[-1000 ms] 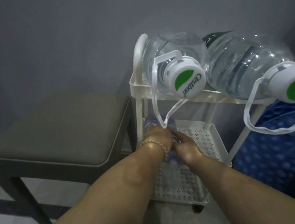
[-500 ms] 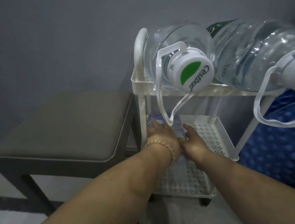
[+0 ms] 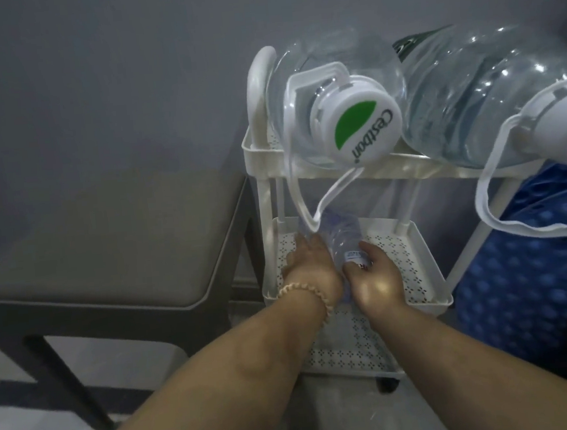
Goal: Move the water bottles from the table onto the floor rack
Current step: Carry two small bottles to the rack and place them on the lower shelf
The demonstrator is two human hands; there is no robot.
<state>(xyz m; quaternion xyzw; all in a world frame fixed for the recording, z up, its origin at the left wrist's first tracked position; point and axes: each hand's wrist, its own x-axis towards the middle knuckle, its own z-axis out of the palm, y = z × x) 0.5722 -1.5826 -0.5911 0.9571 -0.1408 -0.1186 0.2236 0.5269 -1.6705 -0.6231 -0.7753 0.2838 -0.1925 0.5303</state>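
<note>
The small bottle (image 3: 342, 240) lies on its side on the middle shelf (image 3: 414, 272) of the rack (image 3: 262, 189), between our two hands. Our left hand (image 3: 308, 264) is laid flat against its 9 o'clock side with straight fingers. Our right hand (image 3: 375, 284) holds the labelled part between thumb and forefinger.

The main danger, as we judge it, is above us. The left jug (image 3: 339, 83) and the right jug (image 3: 470, 95) lie on the top shelf with their caps sticking out over the front rim. The strap (image 3: 292, 179) of the left jug hangs down until just beside our left fingers. If a hand catches this loop when it comes out, the jug could be pulled forward and fall. The small bottle is round, so it may roll after release. The rack stands on a wheel (image 3: 388, 384), so a hard push could move it.

For room, the shelf is bare toward 2 o'clock of the hands. The bench (image 3: 107, 251) closes the 9 o'clock side and a blue basket (image 3: 528, 289) the 3 o'clock side. The way out is toward 6 o'clock, low under the top rim.
</note>
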